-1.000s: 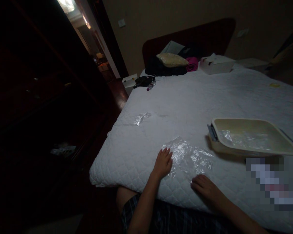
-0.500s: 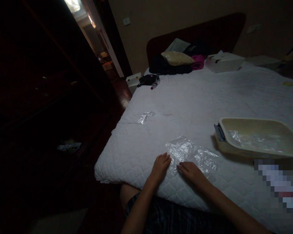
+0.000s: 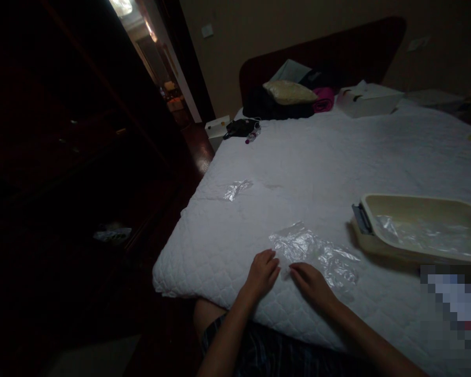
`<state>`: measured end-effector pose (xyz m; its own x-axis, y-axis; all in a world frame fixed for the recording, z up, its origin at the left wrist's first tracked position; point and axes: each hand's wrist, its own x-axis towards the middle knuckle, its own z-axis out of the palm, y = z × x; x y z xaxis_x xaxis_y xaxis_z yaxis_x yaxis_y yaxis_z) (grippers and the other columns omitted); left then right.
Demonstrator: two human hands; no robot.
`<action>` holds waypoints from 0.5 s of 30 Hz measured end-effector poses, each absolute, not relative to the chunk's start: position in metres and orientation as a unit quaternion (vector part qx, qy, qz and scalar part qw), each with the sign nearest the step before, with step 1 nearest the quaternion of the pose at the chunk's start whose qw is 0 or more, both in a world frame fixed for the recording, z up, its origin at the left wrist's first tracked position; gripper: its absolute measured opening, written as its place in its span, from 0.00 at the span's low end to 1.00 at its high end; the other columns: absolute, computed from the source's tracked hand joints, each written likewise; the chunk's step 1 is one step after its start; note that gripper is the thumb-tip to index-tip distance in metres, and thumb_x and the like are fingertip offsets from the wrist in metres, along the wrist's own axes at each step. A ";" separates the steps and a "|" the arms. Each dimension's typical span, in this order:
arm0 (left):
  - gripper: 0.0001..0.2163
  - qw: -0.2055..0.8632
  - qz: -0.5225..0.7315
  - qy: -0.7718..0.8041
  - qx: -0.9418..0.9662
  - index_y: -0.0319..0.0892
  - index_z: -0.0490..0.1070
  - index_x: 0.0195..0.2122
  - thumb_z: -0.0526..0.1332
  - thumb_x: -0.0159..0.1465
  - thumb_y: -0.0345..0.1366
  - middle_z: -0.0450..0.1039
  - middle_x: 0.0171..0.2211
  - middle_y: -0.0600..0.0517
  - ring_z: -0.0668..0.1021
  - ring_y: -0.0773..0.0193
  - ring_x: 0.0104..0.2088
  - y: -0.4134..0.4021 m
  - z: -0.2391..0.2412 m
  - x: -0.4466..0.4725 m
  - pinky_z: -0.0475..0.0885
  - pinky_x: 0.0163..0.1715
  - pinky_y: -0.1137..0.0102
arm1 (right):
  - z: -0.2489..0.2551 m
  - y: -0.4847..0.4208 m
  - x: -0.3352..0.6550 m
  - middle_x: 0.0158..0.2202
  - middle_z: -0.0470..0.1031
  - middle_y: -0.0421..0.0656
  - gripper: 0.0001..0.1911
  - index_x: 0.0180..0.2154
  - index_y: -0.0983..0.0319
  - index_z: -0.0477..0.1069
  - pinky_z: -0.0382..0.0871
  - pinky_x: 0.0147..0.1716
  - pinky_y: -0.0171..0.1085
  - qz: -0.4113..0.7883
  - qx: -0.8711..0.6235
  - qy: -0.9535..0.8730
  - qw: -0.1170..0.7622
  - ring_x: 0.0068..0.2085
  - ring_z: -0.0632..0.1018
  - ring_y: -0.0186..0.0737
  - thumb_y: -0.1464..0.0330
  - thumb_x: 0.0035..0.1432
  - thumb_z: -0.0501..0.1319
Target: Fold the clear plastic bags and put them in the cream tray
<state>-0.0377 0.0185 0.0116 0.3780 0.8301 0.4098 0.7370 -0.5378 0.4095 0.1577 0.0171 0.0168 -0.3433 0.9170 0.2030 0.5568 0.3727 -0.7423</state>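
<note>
A crumpled sheet of clear plastic, perhaps a bag (image 3: pixel 317 251), lies on the white quilted mattress (image 3: pixel 215 241) in front of me. My left hand (image 3: pixel 262 271) is beside its near left edge, fingers curled in and the thumb close to them; what they hold, if anything, is hidden. My right hand (image 3: pixel 309 280) pinches the sheet's near edge between thumb and fingers, where a small bunched bit shows. A smaller crumpled plastic piece (image 3: pixel 237 189) rests farther off, touched by neither hand.
To the right stands a cream plastic tub (image 3: pixel 427 201) with a grey latch and clear plastic inside. Far back are a pillow (image 3: pixel 289 92), a rolled pink cloth (image 3: pixel 323 99), a white box (image 3: pixel 369 98), a dark bag (image 3: pixel 240 128) and a bottle (image 3: pixel 253 135). A blurred-out item lies at lower right.
My left fingers have curled in from a flatter pose. My right hand now pinches the plastic's near edge, which has gathered between my hands. The view has shifted slightly left.
</note>
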 end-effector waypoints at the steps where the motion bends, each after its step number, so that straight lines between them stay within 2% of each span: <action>1: 0.13 0.079 0.294 0.479 0.824 0.41 0.65 0.47 0.54 0.62 0.36 0.65 0.51 0.44 0.66 0.56 0.53 0.019 0.014 -0.036 0.66 0.49 0.57 | 0.018 0.019 0.157 0.36 0.75 0.45 0.12 0.38 0.61 0.69 0.69 0.39 0.40 0.320 -0.493 -0.743 0.320 0.37 0.75 0.40 0.64 0.59 0.50; 4: 0.16 0.074 0.300 0.470 0.827 0.41 0.61 0.51 0.54 0.62 0.35 0.61 0.54 0.43 0.62 0.57 0.56 0.021 0.017 -0.033 0.64 0.50 0.56 | 0.023 0.023 0.156 0.34 0.76 0.43 0.12 0.36 0.60 0.69 0.70 0.37 0.39 0.382 -0.504 -0.704 0.323 0.35 0.76 0.40 0.62 0.58 0.51; 10: 0.08 0.085 0.294 0.414 0.857 0.43 0.69 0.42 0.54 0.62 0.33 0.70 0.46 0.47 0.67 0.60 0.53 0.026 0.007 -0.035 0.65 0.50 0.59 | 0.028 0.022 0.158 0.32 0.75 0.43 0.11 0.32 0.60 0.69 0.69 0.38 0.41 0.388 -0.474 -0.729 0.305 0.34 0.75 0.41 0.62 0.56 0.51; 15: 0.09 0.120 0.310 0.414 0.847 0.42 0.70 0.41 0.55 0.62 0.35 0.71 0.45 0.48 0.68 0.59 0.53 0.022 0.005 -0.041 0.63 0.51 0.58 | 0.027 0.021 0.159 0.32 0.75 0.44 0.12 0.33 0.60 0.69 0.69 0.37 0.41 0.404 -0.491 -0.706 0.311 0.34 0.75 0.42 0.61 0.57 0.51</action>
<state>-0.0411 0.0223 0.0045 0.4648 0.7765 0.4254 0.6281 -0.6278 0.4597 0.1590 0.0208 0.0270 -0.3245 0.9449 0.0421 0.4425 0.1910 -0.8762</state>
